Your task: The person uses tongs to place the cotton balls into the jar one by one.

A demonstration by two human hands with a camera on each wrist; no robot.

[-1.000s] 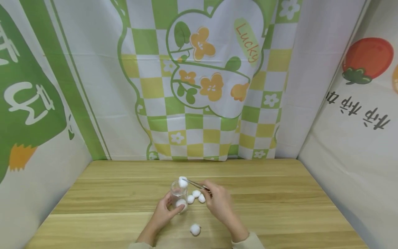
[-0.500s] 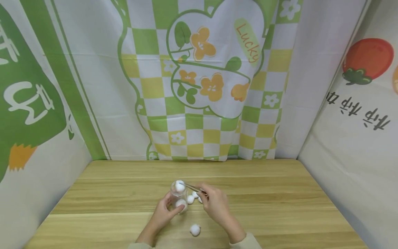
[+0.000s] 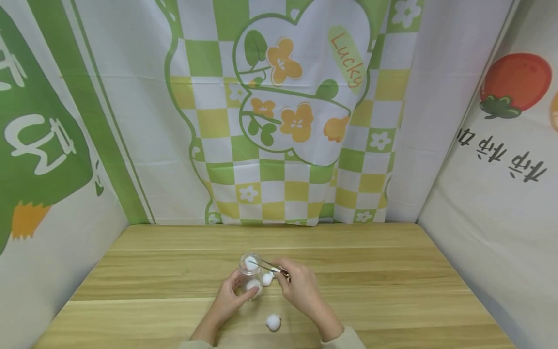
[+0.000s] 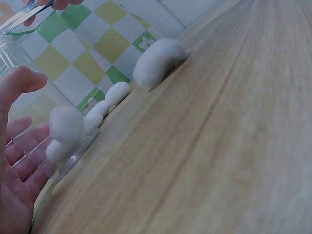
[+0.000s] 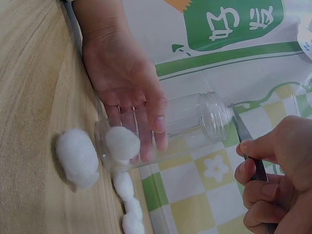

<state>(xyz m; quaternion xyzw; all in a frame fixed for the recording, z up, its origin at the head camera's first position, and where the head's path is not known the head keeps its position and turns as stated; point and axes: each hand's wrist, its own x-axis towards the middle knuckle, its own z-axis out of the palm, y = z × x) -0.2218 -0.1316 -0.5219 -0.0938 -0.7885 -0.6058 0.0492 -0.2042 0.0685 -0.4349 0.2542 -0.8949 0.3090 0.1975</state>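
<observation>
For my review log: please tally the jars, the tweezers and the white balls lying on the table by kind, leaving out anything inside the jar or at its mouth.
Clear jar: 1
Tweezers: 1
White balls on the table: 4
Total: 6

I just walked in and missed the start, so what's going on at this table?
A person's left hand holds a clear jar upright on the wooden table. Their right hand holds tweezers, with the tips at a white cotton ball at the jar's mouth; I can't tell whether they pinch it. Cotton already lies at the jar's bottom. Outside, a small row of balls sits beside the jar, and a lone ball lies nearer the person.
</observation>
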